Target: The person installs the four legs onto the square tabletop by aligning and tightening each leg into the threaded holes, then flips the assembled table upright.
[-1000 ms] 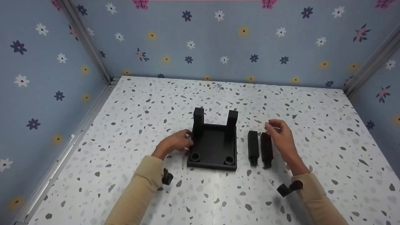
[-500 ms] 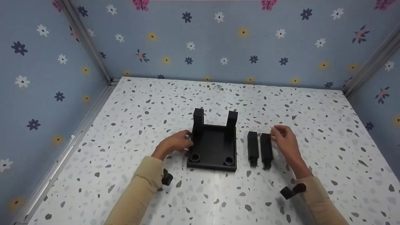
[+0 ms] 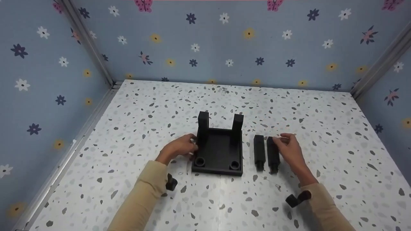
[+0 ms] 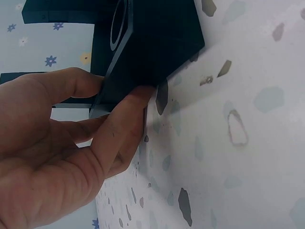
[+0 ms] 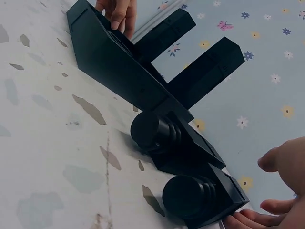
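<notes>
A black square tabletop (image 3: 220,149) lies upside down, two legs (image 3: 238,122) standing at its far corners and two round sockets (image 3: 235,165) at its near ones. My left hand (image 3: 179,146) grips its left side wall, fingers (image 4: 128,112) against the outer face. Two loose black table legs lie side by side to the right: an inner leg (image 3: 259,152) and an outer leg (image 3: 273,155). Their round, ridged pegs (image 5: 152,131) point toward me. My right hand (image 3: 290,150) is at the outer leg's far end, its fingertips by the side and its thumb (image 5: 270,160) apart.
The white speckled tabletop surface (image 3: 192,205) runs back to a blue flowered panel (image 3: 218,41). A similar panel (image 3: 41,80) stands on the left, with metal rails (image 3: 90,45) at the corners. Black wrist cameras (image 3: 171,183) sit under both cuffs.
My right hand first drew back slightly from the outer leg's far end, then came in to it again. My left hand and the black tabletop have stayed in place.
</notes>
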`<state>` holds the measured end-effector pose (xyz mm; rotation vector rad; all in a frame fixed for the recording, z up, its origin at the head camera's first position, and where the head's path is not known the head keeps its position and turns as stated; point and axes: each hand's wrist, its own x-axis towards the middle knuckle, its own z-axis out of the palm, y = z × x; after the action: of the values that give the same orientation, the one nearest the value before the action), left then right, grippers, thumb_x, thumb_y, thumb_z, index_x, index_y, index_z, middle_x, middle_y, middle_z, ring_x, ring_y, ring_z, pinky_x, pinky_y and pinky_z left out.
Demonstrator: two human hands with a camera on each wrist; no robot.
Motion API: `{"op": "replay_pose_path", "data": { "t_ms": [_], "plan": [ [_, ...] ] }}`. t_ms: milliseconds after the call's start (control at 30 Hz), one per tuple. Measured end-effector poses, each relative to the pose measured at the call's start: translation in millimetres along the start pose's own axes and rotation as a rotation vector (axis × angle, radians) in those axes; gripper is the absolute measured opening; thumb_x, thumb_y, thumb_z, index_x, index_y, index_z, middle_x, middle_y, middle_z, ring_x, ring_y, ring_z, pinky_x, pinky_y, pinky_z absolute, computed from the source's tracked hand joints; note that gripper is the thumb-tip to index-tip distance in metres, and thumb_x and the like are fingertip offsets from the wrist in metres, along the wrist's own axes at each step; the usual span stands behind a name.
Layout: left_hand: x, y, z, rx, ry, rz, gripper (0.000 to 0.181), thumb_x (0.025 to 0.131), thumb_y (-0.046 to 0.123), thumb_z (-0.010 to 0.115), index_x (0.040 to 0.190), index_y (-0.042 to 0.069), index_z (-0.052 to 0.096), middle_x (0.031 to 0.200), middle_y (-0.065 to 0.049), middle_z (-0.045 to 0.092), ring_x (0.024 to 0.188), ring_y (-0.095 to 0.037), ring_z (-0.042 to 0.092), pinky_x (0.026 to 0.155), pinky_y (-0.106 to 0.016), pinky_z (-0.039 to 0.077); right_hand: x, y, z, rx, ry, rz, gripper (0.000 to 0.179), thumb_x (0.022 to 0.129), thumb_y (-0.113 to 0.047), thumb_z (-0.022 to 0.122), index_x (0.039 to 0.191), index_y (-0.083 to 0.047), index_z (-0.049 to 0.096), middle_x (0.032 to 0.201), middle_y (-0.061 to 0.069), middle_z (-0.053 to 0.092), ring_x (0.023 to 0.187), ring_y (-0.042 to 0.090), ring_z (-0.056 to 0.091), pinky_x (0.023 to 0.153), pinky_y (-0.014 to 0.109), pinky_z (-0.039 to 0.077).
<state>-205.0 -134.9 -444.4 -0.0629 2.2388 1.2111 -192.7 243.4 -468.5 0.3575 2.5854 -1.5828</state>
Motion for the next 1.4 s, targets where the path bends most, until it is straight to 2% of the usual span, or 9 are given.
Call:
{"op": "replay_pose_path", "data": {
  "t_ms": [200,467,767,1100,1233,1400],
  "plan": [
    [0.5,-0.1,-0.1,-0.009,0.001,-0.002,0.054,0.088,0.011,0.054,0.14,0.007,0.04,0.117,-0.015,0.059,0.094,-0.023,0.066,0.083,-0.035,0.049,-1.1,-2,2,-0.083,-0.012,-0.031,0.071,0.092,-0.041,0.059,0.143,0.0,0.029,0.14,0.023,0.044,0.129,0.035,0.045,0.105,0.046,0.039],
    [1.2,-0.2,0.8,0.008,0.006,-0.018,0.052,0.09,0.013,0.053,0.14,0.007,0.041,0.12,-0.014,0.058,0.099,-0.023,0.064,0.084,-0.035,0.049,1.5,-6,9,-0.174,0.013,-0.024,0.069,0.09,-0.03,0.064,0.141,0.0,0.029,0.14,0.027,0.042,0.129,0.038,0.044,0.106,0.047,0.039],
    [0.6,-0.3,0.3,-0.006,-0.001,-0.001,0.051,0.09,0.011,0.053,0.139,0.005,0.041,0.119,-0.016,0.058,0.098,-0.024,0.065,0.085,-0.036,0.051,3.2,-8,6,-0.188,0.024,-0.019,0.065,0.089,-0.028,0.064,0.139,0.001,0.034,0.137,0.027,0.046,0.125,0.038,0.048,0.104,0.047,0.041],
    [1.1,-3.4,0.8,0.022,0.012,0.008,0.052,0.089,0.013,0.054,0.139,0.007,0.041,0.115,-0.014,0.06,0.094,-0.022,0.065,0.086,-0.036,0.048,4.3,-6,-6,-0.064,0.017,0.03,0.057,0.092,-0.034,0.058,0.138,-0.004,0.045,0.134,0.018,0.052,0.119,0.029,0.054,0.1,0.038,0.043],
    [1.1,-2.9,0.5,0.001,0.008,-0.003,0.052,0.09,0.013,0.054,0.139,0.007,0.042,0.116,-0.014,0.059,0.095,-0.023,0.066,0.087,-0.036,0.048,5.9,-8,-8,0.012,0.033,0.04,0.054,0.092,-0.036,0.059,0.135,-0.006,0.049,0.13,0.015,0.055,0.107,0.018,0.059,0.091,0.027,0.048],
    [0.0,-1.0,0.8,-0.003,0.01,-0.02,0.051,0.09,0.013,0.054,0.139,0.008,0.042,0.118,-0.013,0.06,0.099,-0.022,0.065,0.086,-0.035,0.05,5.6,-10,-9,0.112,0.043,0.009,0.048,0.092,-0.03,0.061,0.132,-0.005,0.053,0.122,0.011,0.057,0.094,0.004,0.06,0.082,0.016,0.051]
  ]
}}
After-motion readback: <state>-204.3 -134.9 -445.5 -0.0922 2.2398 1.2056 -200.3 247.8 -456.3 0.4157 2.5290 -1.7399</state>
